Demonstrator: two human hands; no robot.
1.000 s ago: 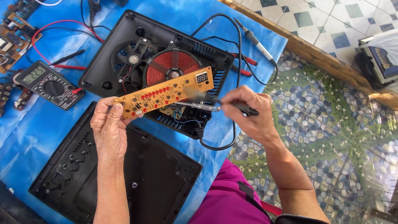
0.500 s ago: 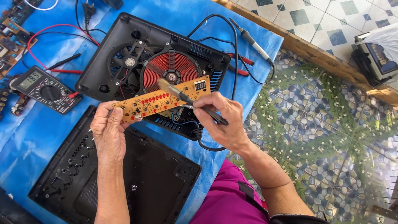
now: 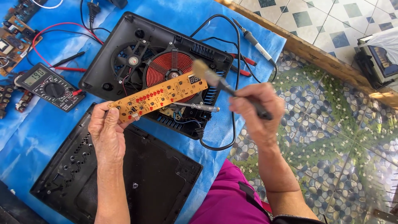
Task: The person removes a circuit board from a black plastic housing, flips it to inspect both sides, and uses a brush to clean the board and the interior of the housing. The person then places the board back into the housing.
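My left hand [image 3: 107,135] pinches the left end of a long orange circuit board [image 3: 159,96] and holds it tilted above an opened black induction cooker [image 3: 124,45] with a red coil [image 3: 170,68] and a fan [image 3: 132,61]. My right hand [image 3: 258,108] grips the black handle of a small brush [image 3: 215,79], whose pale bristles hover just off the board's right end. A screwdriver [image 3: 195,106] lies on the cooker under the board.
The cooker's black bottom cover [image 3: 141,178] lies near me on a blue sheet [image 3: 37,132]. A multimeter [image 3: 47,86] with red and black probes sits left, loose circuit boards [image 3: 14,39] far left. A soldering iron [image 3: 255,41] and red-handled pliers [image 3: 244,62] lie right of the cooker, near a wooden edge [image 3: 315,54].
My right hand swapped the screwdriver for the brush, swept it over the board, then drew it off to the right. The screwdriver now rests on the cooker. The left hand keeps holding the board.
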